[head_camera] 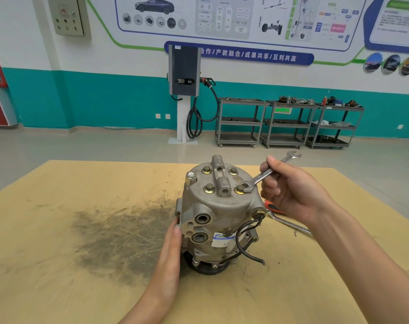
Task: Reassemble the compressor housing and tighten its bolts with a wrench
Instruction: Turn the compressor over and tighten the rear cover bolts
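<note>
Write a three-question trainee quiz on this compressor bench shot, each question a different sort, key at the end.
1. True or false: the wrench has its open end set on the front-right bolt of the housing cover.
2. How many gold-coloured bolts show on top of the cover? A) two B) four C) six
3. Fill in: the left hand rests flat against the compressor's ____ side, seen from the camera.

Key
1. True; the right hand grips the wrench shank.
2. B
3. left
</note>
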The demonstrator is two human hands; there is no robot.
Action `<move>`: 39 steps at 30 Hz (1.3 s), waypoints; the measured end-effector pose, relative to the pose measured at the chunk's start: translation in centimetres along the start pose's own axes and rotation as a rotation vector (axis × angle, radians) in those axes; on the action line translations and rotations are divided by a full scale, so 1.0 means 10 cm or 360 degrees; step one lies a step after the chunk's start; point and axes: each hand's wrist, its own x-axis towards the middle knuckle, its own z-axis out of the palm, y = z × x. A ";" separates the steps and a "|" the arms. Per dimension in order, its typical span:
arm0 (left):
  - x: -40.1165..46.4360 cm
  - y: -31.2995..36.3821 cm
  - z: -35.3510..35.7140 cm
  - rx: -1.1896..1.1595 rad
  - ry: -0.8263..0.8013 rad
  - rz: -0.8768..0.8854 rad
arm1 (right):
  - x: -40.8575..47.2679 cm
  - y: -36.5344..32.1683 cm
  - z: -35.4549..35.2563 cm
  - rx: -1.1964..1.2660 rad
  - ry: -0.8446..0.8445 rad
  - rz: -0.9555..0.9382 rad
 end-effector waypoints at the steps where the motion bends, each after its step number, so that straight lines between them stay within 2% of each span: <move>1: 0.00 0.00 0.00 0.0005 0.0002 0.0002 | 0.01 -0.01 0.01 -0.0029 -0.0004 0.0022; 11: 0.00 -0.01 -0.01 0.0025 0.0001 -0.0049 | 0.11 -0.12 0.11 -0.0209 -0.0173 0.0253; 22: -0.03 0.05 0.02 0.0042 0.0026 0.0000 | -0.03 0.21 0.13 0.0147 -0.0024 -0.0078; 39: -0.05 0.09 0.05 0.0031 0.0030 0.0009 | 0.16 -0.05 0.08 -0.0294 -0.0200 0.0251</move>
